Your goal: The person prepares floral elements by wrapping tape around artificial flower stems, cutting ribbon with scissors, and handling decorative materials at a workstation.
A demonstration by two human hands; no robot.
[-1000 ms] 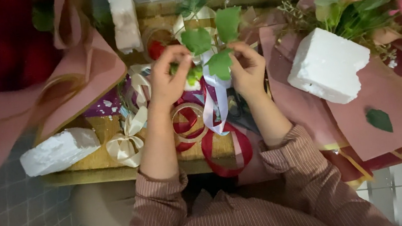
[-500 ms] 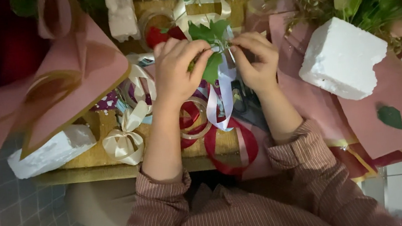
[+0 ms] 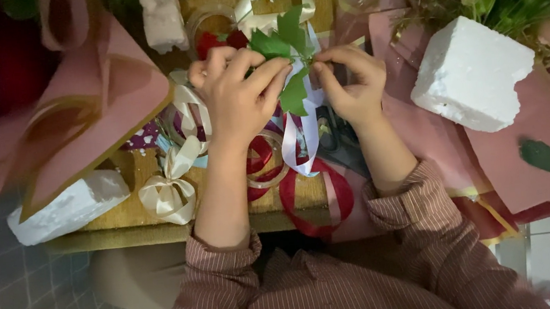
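Head view. A green leaf sprig was pinched from both sides above the surface: the fingers of the left hand were closed on its left end, those of the right hand on its right. A pale ribbon hung below the sprig. A foam block lay well right of the sprig, a cream bow to its lower left, and red ribbon loops beneath it.

The person wears a brownish-red shirt with thin pale stripes, its gathered cuffs pushed up; both hands are bare.
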